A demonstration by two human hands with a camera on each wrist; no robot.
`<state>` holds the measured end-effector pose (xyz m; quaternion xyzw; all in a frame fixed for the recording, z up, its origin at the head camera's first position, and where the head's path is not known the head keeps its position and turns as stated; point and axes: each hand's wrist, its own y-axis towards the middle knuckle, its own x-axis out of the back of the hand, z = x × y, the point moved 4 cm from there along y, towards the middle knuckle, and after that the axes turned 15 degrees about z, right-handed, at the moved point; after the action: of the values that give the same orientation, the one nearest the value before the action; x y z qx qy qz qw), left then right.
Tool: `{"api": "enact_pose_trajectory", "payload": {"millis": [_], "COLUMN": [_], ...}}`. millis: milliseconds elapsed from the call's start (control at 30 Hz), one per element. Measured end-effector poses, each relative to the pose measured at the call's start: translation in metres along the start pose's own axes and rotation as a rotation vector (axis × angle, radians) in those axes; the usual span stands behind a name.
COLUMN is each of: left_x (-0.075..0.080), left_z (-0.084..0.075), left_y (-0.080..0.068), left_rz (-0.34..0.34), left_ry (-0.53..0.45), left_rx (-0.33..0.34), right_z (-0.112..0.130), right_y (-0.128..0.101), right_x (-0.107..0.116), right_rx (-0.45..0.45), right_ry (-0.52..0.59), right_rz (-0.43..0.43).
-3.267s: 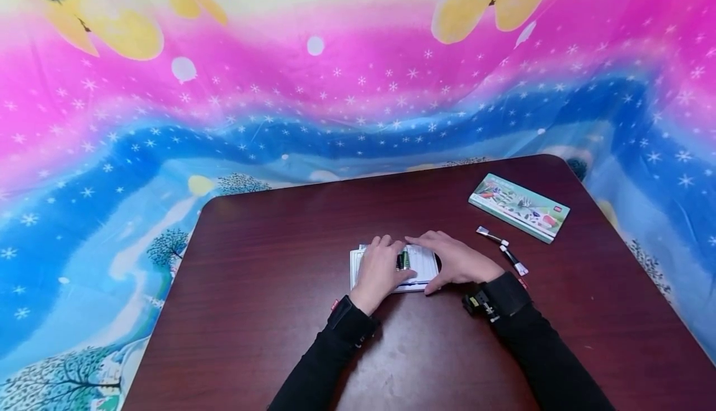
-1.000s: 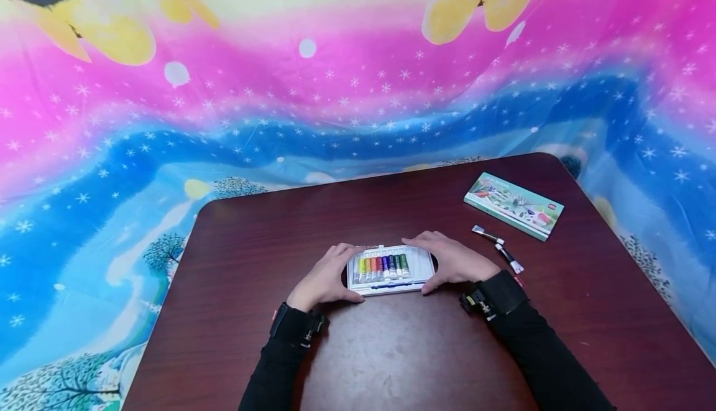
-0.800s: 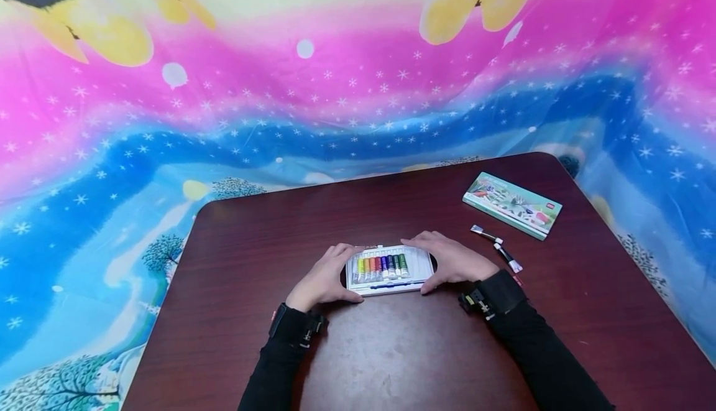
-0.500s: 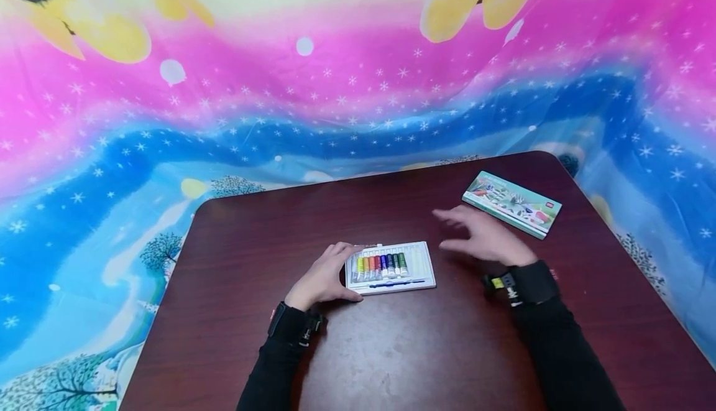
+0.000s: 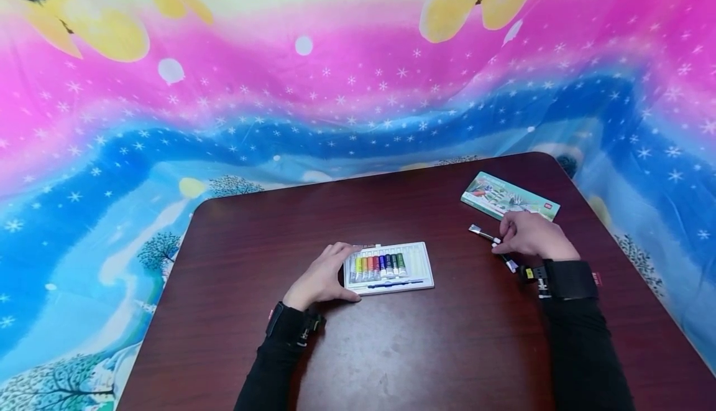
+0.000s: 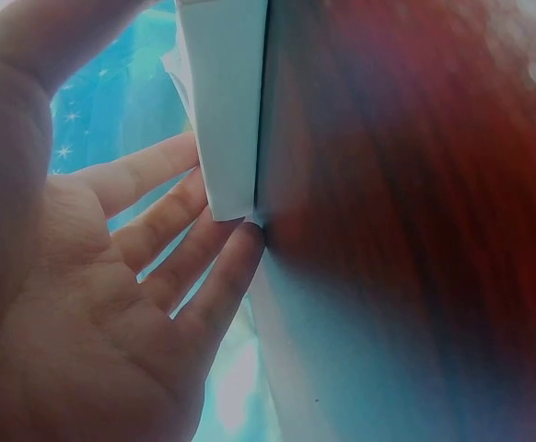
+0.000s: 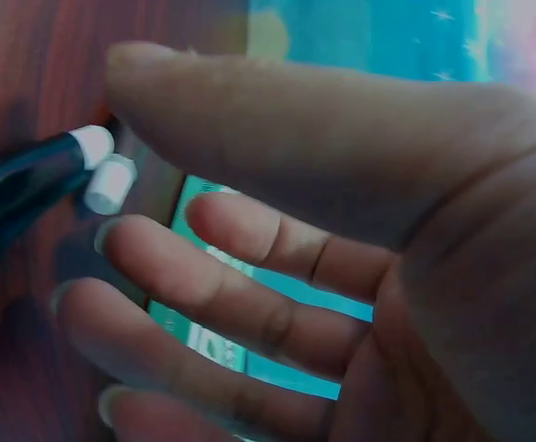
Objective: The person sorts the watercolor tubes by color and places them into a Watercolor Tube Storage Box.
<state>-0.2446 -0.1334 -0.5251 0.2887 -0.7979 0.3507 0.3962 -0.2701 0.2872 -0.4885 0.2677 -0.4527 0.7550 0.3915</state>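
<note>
1. Counter [image 5: 380, 336]: under both grips, carrying box, tray and tubes.
2. Box [image 5: 506, 196]: just beyond the right grip [image 5: 534, 235].
3. Tray [image 5: 427, 274]: at the left grip [image 5: 323, 276], which is spread wide around its left end, fingertips touching it.
4. Row of tubes [image 5: 378, 267]: in the tray, right of the left grip; filling looks mostly done, though the tray's right end shows bare.
5. Two loose tubes [image 5: 484, 234]: just beside the right grip, parted and holding nothing; probably what is left.
6. Brush [image 5: 391, 284]: along the tray's near side, apparently settled.
</note>
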Motion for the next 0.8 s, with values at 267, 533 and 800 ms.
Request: {"api": "enact_pose_trajectory", "payload": {"millis": [267, 533, 800], "left_x": [-0.001, -0.001, -0.001], "left_z": [0.000, 0.000, 0.002], "left_y": [0.001, 0.001, 0.000], "left_rz": [0.002, -0.010, -0.005], "left_ry": [-0.005, 0.004, -0.006], "left_rx": [-0.001, -0.019, -0.005], "right_z": [-0.002, -0.001, 0.013], "right_y": [0.009, 0.010, 0.003], "right_x": [-0.010, -0.009, 0.001], "right_rx": [-0.020, -0.003, 0.208], "right_ry": [0.030, 0.083, 0.176], "right_rz": [0.050, 0.080, 0.004]}}
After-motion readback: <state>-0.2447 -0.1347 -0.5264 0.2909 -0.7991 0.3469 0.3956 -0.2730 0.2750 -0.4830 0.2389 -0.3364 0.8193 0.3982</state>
